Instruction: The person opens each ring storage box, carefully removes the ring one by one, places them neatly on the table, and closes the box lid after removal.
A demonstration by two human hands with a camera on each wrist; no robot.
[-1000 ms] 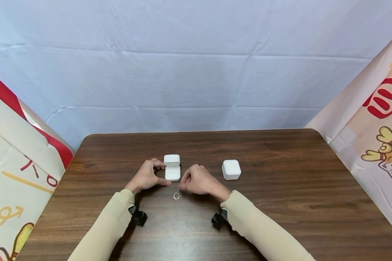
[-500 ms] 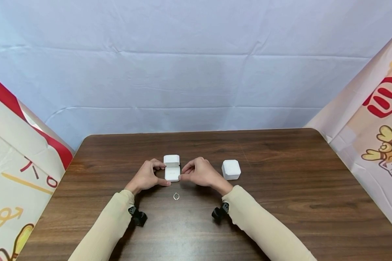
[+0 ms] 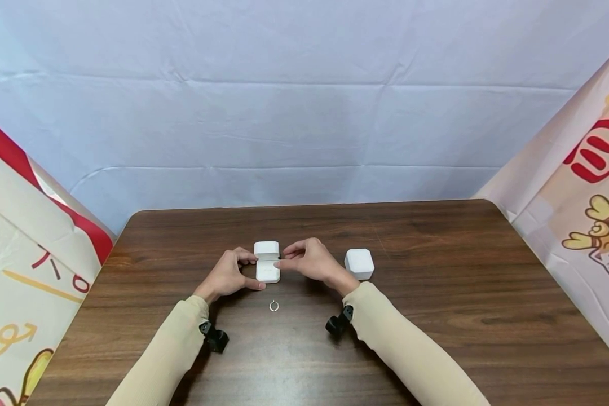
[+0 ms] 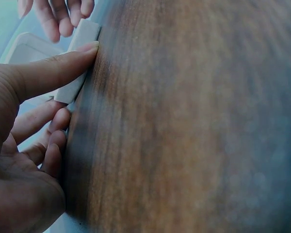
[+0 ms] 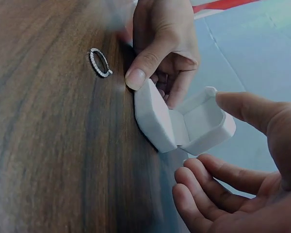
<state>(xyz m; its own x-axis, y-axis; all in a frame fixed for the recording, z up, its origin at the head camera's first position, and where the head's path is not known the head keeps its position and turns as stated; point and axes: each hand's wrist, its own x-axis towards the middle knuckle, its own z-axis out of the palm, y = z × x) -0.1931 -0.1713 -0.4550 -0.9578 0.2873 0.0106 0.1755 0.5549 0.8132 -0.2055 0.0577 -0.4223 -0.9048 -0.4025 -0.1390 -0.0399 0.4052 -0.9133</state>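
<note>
Gripping box on table with left hand — between thumb at its front and fingers at its side. Holding right hand beside raised lid with thumb and fingers well parted — gripping nothing, can't tell if touching lid with thumb. See ring on table, in front of box and apart from it. Note cube on table, just right of right hand.

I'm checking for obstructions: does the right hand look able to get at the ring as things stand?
Likely yes. The ring lies uncovered on the table, on the person's side of the open white box. Nothing shows between it and the right hand, which is by the box's lid.
</note>
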